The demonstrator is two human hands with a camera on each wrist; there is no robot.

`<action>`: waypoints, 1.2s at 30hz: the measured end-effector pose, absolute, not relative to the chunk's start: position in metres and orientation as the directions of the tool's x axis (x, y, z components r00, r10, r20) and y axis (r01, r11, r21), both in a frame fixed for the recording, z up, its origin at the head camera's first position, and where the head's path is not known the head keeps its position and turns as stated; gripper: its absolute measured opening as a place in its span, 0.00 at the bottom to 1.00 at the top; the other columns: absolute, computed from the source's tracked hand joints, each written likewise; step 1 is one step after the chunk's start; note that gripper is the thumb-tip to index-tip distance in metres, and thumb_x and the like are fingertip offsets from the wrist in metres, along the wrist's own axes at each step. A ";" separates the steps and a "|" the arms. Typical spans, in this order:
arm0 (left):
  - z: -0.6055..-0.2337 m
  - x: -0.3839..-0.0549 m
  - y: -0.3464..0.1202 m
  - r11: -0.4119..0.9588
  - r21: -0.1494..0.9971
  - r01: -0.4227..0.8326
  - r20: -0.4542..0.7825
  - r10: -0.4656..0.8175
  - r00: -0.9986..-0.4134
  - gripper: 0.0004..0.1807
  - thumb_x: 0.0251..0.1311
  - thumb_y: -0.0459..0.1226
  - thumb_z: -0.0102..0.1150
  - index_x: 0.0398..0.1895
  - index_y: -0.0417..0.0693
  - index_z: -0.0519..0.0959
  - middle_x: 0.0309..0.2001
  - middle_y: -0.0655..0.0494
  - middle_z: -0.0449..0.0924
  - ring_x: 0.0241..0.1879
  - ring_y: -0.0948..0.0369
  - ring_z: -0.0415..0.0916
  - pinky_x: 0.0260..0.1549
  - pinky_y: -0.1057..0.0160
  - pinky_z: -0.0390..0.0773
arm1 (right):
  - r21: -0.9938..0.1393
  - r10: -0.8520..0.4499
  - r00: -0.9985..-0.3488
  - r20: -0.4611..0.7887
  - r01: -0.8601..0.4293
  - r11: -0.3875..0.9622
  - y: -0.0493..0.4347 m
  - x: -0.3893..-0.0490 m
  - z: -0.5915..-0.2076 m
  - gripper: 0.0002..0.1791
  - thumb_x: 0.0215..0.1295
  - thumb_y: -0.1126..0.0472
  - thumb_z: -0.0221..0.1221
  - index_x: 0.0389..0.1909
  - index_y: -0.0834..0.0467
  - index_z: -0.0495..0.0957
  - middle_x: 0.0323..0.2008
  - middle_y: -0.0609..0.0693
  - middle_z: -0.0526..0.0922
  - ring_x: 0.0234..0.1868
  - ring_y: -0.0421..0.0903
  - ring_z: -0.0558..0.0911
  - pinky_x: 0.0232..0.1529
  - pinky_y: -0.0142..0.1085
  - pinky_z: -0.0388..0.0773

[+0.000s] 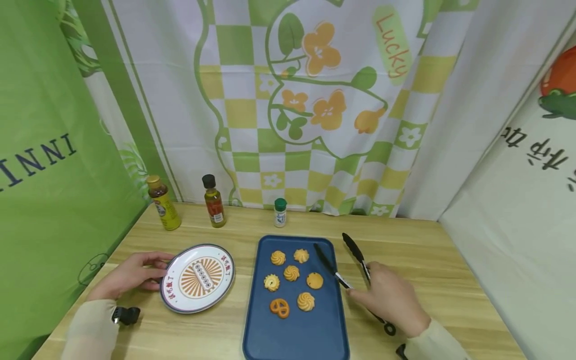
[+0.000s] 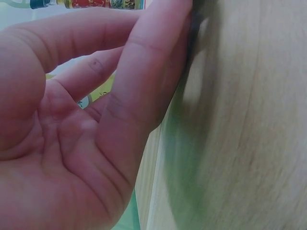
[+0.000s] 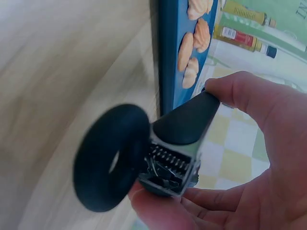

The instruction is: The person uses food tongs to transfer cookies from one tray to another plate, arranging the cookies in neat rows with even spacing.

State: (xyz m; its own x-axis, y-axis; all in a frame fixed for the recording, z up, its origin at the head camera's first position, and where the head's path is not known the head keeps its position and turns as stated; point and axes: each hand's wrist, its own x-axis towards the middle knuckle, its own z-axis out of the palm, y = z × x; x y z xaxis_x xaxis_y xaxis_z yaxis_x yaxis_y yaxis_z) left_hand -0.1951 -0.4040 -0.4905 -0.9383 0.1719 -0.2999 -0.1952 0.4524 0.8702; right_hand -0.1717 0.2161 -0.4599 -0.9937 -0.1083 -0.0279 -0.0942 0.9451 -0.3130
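At the left of the head view my left hand (image 1: 135, 274) holds the rim of a round white plate (image 1: 180, 301) with a blue edge and an orange sunburst. In the left wrist view the fingers (image 2: 144, 62) are bent; the plate's face is hidden there. My right hand (image 1: 390, 296) grips a pair of black-and-silver tongs (image 1: 355, 248) with a ring at the end. Their arms stand apart, one tip above the right edge of a blue tray (image 1: 294, 337). On the tray lie several swirled cookies (image 1: 306, 301), a round cookie (image 1: 314, 280) and a pretzel (image 1: 280, 308). Nothing shows between the tong tips.
Along the table's back stand a yellow-labelled bottle (image 1: 165, 207), a black-capped bottle (image 1: 214, 202) and a green-capped shaker (image 1: 280, 213). A patterned curtain (image 1: 315, 165) hangs behind them, with a green cloth (image 1: 58, 150) at the left.
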 end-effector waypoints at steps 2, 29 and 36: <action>-0.490 -0.195 -0.403 0.450 0.872 -0.191 -0.297 0.177 -0.938 0.32 0.76 0.25 0.61 0.79 0.23 0.66 0.57 0.35 0.78 0.41 0.57 0.85 0.40 0.60 0.97 | -0.305 -0.131 -0.991 -0.014 -0.120 0.945 0.211 -0.173 -0.460 0.52 0.59 0.34 0.78 0.67 0.73 0.79 0.51 0.64 0.91 0.39 0.55 0.91 0.29 0.50 0.90; -0.492 -0.196 -0.404 0.452 0.868 -0.204 -0.305 0.162 -0.938 0.33 0.76 0.26 0.62 0.80 0.25 0.66 0.59 0.34 0.77 0.41 0.55 0.85 0.39 0.61 0.97 | -0.250 -0.267 -0.960 -0.085 -0.239 0.938 0.144 -0.189 -0.445 0.50 0.53 0.32 0.81 0.65 0.65 0.83 0.52 0.60 0.92 0.38 0.51 0.89 0.31 0.50 0.91; -0.490 -0.196 -0.404 0.453 0.868 -0.201 -0.304 0.167 -0.938 0.33 0.76 0.26 0.62 0.80 0.25 0.66 0.59 0.35 0.77 0.41 0.55 0.85 0.40 0.61 0.97 | -0.238 -0.307 -0.948 -0.086 -0.280 0.930 0.131 -0.190 -0.444 0.49 0.52 0.32 0.83 0.65 0.63 0.85 0.51 0.57 0.92 0.31 0.44 0.85 0.22 0.42 0.83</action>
State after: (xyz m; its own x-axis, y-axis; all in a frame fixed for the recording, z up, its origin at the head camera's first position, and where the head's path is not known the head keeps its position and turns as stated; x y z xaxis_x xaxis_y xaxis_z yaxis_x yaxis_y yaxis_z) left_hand -0.1956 -0.4036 -0.4899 -0.9380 0.1668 -0.3038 -0.2007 0.4533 0.8685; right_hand -0.1899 0.1314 -0.4438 -0.9478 -0.3071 -0.0861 -0.2798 0.9301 -0.2378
